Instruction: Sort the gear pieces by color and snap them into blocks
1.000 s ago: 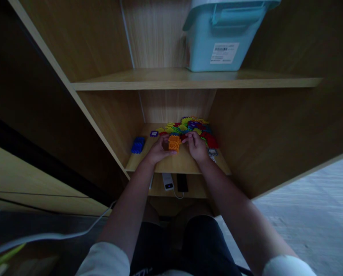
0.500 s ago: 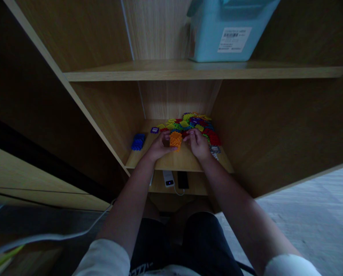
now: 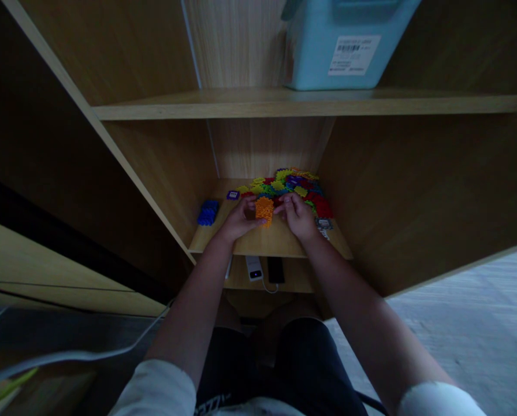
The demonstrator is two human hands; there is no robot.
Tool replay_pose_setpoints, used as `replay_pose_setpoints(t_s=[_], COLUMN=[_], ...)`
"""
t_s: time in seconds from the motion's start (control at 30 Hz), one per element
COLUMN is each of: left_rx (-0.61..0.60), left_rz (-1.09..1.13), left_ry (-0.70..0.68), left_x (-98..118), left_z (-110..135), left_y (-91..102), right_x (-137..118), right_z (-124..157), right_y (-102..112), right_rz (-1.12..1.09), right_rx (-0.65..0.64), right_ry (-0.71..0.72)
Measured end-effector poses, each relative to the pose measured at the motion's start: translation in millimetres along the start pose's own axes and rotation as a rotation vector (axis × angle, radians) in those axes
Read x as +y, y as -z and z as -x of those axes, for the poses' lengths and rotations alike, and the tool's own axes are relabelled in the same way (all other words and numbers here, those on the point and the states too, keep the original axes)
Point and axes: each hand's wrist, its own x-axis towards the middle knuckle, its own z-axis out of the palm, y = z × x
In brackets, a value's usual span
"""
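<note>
My left hand (image 3: 240,219) grips a stack of orange notched plastic pieces (image 3: 264,212), with the thumb at its lower side and the fingers at its upper left. Just right of the stack is my right hand (image 3: 298,215), its fingers bent and a little apart, with no piece visible between them. Behind both hands lies a heap of notched pieces (image 3: 279,185) in yellow, green, red and purple. Several blue pieces (image 3: 208,213) are stacked at the left of the shelf. A purple piece with a white mark (image 3: 233,195) lies near the left hand's fingertips.
A wooden shelf board (image 3: 267,111) runs above, bearing a light blue plastic bin (image 3: 314,63). Below the working shelf are a white power bank (image 3: 254,268) and a black phone-like slab (image 3: 276,270) with a cable. Black-and-white pieces (image 3: 323,224) lie at the right.
The hands and the orange stack keep nearly the same pose. The whole view has shifted very slightly.
</note>
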Motion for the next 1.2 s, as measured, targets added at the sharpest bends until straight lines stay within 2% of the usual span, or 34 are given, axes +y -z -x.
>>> replay_pose_setpoints(t_s=[0.23, 0.6, 0.83, 1.2], left_rx=[0.026, 0.012, 0.023, 0.014], left_rz=[-0.027, 0.003, 0.008, 0.005], left_ry=[-0.021, -0.034, -0.050, -0.033], left_x=[-3, -9, -11, -6], left_z=[-1, -2, -4, -2], left_y=[0.8, 0.2, -0.1, 0.6], right_x=[3, 0, 1, -3], right_z=[-3, -2, -3, -3], right_y=[0, -2, -1, -2], right_rz=[0.043, -0.046, -0.042, -0.079], right_rx=[0.083, 0.009, 0.052, 0.006], right_ry=[0.009, -0.033, 0.015, -0.015])
